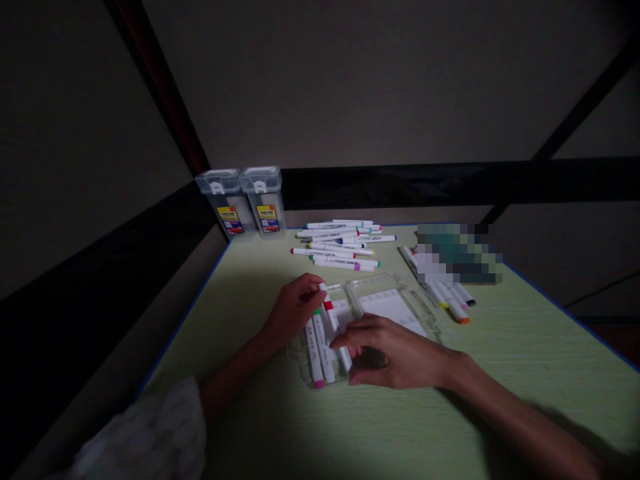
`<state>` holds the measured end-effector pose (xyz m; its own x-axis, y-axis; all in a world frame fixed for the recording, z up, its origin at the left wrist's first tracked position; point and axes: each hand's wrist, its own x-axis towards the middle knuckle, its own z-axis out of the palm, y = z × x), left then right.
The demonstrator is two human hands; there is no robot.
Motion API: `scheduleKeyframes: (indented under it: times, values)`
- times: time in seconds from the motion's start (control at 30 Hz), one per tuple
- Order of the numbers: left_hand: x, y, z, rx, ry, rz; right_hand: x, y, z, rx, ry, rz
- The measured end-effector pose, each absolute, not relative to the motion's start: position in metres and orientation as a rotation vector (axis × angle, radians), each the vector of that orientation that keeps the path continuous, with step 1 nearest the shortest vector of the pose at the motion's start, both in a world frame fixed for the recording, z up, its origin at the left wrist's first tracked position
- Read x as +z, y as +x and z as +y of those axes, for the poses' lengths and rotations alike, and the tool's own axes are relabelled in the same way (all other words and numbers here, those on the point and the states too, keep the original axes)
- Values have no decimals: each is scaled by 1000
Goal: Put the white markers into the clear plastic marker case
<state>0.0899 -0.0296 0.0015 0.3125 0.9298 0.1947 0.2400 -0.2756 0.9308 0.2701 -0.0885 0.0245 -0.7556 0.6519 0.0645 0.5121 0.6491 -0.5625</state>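
On counter [240, 413]: open case [353, 301]. Over case: left hand [300, 300], pinching red-banded marker [328, 307] near upper end; right hand [395, 350], fingers bent at lower part, grip or mere touch, cannot tell. Slanted beside two flatter markers [314, 353]. Could land crosswise on those if released early, or catch on rim if pushed unevenly.
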Motion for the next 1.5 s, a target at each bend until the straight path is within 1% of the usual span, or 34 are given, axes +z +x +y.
scheduleKeyframes:
  times: [1.5]
  values:
    - [2,91,-30,997,1732,1069,23,270,-88,809,-943,-2583]
